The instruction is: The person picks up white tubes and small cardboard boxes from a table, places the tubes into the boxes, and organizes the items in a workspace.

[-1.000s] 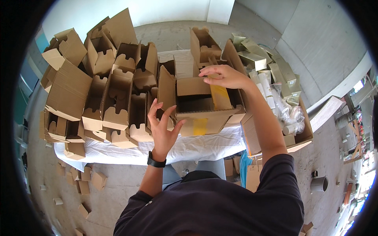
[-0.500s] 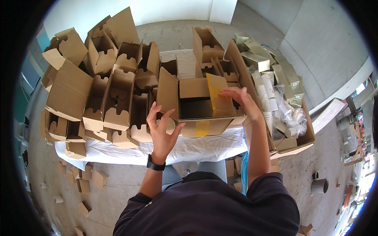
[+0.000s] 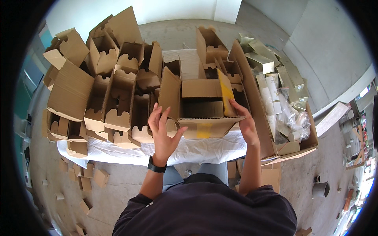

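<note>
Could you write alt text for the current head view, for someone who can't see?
A person's right hand is at the yellow-taped flap of an open cardboard carton, the left hand curved open beside it. Open brown boxes crowd the white-covered table to the left; a larger box at right holds white tubes and pale gold boxes.

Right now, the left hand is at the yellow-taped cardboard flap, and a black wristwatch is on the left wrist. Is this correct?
No: in the head view, the right hand, not the left hand, is at the yellow-taped cardboard flap. The black wristwatch is on the left wrist.
</note>
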Action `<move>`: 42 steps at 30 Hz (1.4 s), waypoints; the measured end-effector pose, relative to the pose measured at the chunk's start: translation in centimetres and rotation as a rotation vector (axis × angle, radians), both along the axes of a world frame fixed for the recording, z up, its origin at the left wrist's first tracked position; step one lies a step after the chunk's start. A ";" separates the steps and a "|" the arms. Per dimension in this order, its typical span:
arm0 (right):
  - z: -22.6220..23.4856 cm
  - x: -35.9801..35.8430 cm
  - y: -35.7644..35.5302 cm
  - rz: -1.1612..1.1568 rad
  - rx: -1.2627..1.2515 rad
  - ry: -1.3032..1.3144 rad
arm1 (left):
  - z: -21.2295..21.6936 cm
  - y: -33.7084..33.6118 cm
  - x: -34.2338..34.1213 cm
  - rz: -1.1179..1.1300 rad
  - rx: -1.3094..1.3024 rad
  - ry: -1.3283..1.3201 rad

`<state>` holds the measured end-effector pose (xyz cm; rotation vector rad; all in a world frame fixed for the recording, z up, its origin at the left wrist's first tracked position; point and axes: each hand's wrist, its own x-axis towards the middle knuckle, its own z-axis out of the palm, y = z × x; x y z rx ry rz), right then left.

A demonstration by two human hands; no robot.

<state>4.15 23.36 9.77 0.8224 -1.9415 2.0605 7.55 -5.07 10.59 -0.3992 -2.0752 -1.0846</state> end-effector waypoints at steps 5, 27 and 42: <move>-0.2 0.6 -1.2 -0.294 0.270 -0.039 | 0.4 0.6 -0.1 -0.041 -0.034 0.032; -1.5 0.6 -5.0 -0.776 0.163 0.012 | -3.1 2.5 -1.4 -0.266 0.470 -0.318; -2.9 1.6 -4.5 -0.588 -0.017 -0.153 | -2.6 1.9 -0.4 -0.296 0.036 -0.364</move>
